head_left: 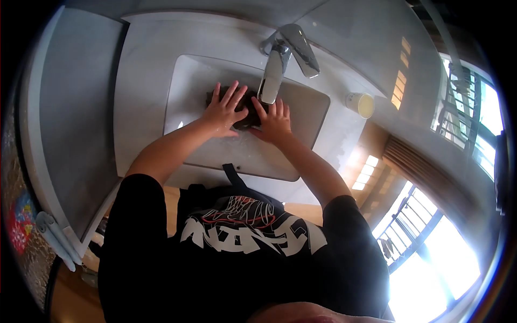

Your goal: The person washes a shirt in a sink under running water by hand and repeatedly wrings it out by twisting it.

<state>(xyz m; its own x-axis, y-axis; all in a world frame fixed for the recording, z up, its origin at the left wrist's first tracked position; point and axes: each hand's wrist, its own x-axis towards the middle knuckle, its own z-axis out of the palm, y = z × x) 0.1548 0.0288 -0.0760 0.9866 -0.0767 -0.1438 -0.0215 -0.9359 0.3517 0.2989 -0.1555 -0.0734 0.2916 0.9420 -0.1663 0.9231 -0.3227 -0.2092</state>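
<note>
Bundle [248,116], dark, lies in the sink [253,159] beneath your left hand [222,114], its fingers spread, and shows between both thumbs. Your right hand [274,125] meets its other side, index finger parted from the rest, near the tap [274,72].

Both arms [175,149] reach forward, bare hands [222,114] [274,125] spread palm-down, close beside each other.

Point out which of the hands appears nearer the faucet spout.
The right hand: it shows right beside the spout tip; the left hand lies farther off.
</note>
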